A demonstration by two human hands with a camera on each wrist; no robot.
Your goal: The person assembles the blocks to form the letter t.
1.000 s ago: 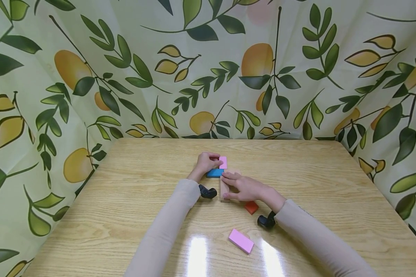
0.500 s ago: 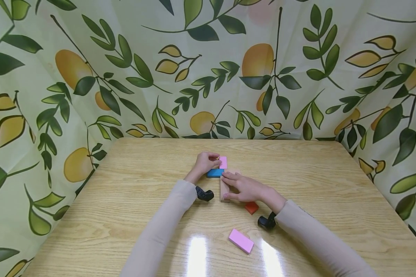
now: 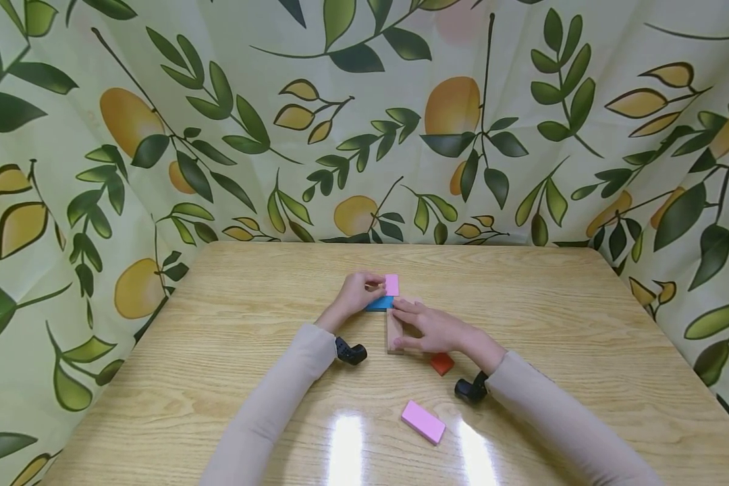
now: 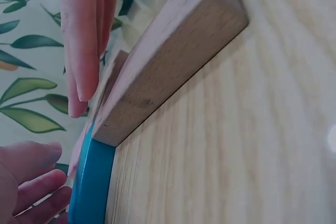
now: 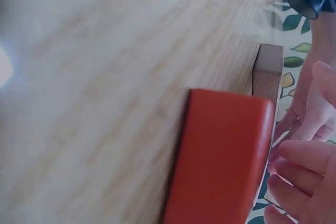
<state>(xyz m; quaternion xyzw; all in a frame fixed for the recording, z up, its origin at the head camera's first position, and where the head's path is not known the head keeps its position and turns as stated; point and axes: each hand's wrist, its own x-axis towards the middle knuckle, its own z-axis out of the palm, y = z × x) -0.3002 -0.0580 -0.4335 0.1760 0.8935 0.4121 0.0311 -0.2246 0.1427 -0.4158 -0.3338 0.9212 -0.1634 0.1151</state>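
My left hand (image 3: pixel 355 291) is at a pink block (image 3: pixel 391 285), its fingertips at the block's left side. Just under that hand lies a blue block (image 3: pixel 383 303), partly covered by it. In the left wrist view the thumb and fingers are spread apart beside the blue block (image 4: pixel 93 182). My right hand (image 3: pixel 434 329) reaches over a long wooden block (image 3: pixel 393 334), fingers extended, with fingertips near where it meets the blue block. The wooden block (image 4: pixel 168 61) touches the blue one at its end. More wooden pieces are mostly hidden behind the right hand.
A red block (image 3: pixel 442 364) lies just below the right hand, large in the right wrist view. Closer to the front is another pink block (image 3: pixel 423 422). Black wrist cameras hang under both wrists. A patterned cloth (image 3: pixel 352 135) stands behind the wooden table (image 3: pixel 249 304).
My left wrist and forearm have swung a little left and toward me, and the hand covers more of the blue block. The right hand has hardly moved.
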